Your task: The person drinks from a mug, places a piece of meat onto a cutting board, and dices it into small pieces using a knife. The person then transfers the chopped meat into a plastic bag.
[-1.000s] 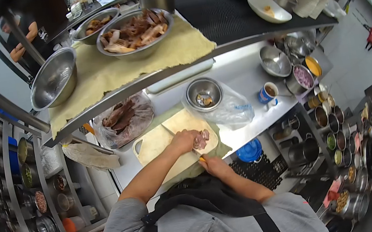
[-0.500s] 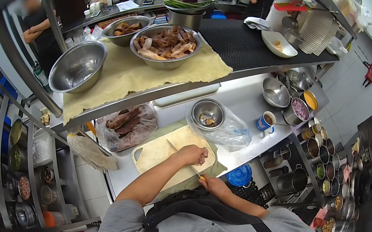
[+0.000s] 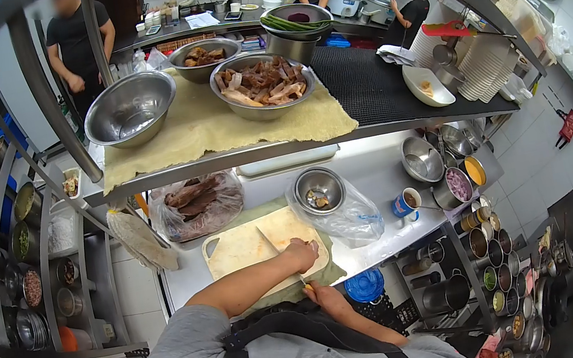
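Note:
A knife (image 3: 269, 241) lies slanted across the white cutting board (image 3: 234, 248), its blade pointing away from me. Below the board's near edge, my right hand (image 3: 328, 299) is closed round the knife's yellowish handle. My left hand (image 3: 303, 253) is closed over the board's right side, close beside the blade. What its fingers hold, if anything, is hidden. A metal bowl (image 3: 319, 190) with a few small pieces in it stands just beyond the board, on a clear plastic bag (image 3: 358, 221). To the board's far left sits a plastic bag of dark meat (image 3: 192, 204).
A shelf above the counter bears an empty bowl (image 3: 131, 110), a bowl of meat pieces (image 3: 262, 86) and green vegetables (image 3: 294, 23). A blue mug (image 3: 405, 203) and a pot of chopped onion (image 3: 452, 187) stand at right. Several people are in the background.
The view has shifted slightly. At back left, a person has uncrossed their arms and lowered them. My hands remain at the knife and board with little change.

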### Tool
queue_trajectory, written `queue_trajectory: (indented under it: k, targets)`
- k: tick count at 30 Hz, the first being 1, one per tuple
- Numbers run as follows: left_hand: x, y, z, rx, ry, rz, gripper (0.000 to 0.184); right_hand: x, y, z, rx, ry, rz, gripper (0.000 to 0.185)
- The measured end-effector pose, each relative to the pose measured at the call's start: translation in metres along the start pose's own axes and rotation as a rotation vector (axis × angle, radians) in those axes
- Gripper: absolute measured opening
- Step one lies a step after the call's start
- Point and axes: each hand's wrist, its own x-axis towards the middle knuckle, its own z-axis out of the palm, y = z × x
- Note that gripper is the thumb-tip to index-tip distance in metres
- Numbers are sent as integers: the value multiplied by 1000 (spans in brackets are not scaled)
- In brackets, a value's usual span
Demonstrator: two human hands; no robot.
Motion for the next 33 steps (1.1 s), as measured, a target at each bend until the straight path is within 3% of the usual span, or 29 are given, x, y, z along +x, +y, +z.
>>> queue_trajectory:
  k: [3,5,9,11,15,23,25,26,29,33]
  targets:
    - [-2,1,4,18,9,18,42,1,0,0,-14,-22,24,33]
    - [-4,0,13,-145,174,-97,36,2,0,0,-23,-18,18,34]
    - [-8,-8,24,-221,212,-75,33,2,-6,-4,-17,-14,23,35]
    - [-6,-7,40,-294,402,-139,29,0,-11,-8,-31,-2,44,36]
    - [-14,-4,43,-230,480,-132,18,1,-18,-12,17,-11,55,34]
    - [-49,-20,9,-519,636,-2,23,2,-11,-7,-30,-42,71,36]
    - [-60,-28,12,-891,676,-96,22,5,-14,-15,-11,-73,113,38]
    - [-64,-34,11,-974,648,-150,30,6,-14,-18,9,-104,155,39]
    - [-76,-49,18,-1022,760,-312,34,15,10,-12,17,-64,195,42]
    - [-85,-59,27,-923,610,-432,33,28,24,-18,211,15,305,44]
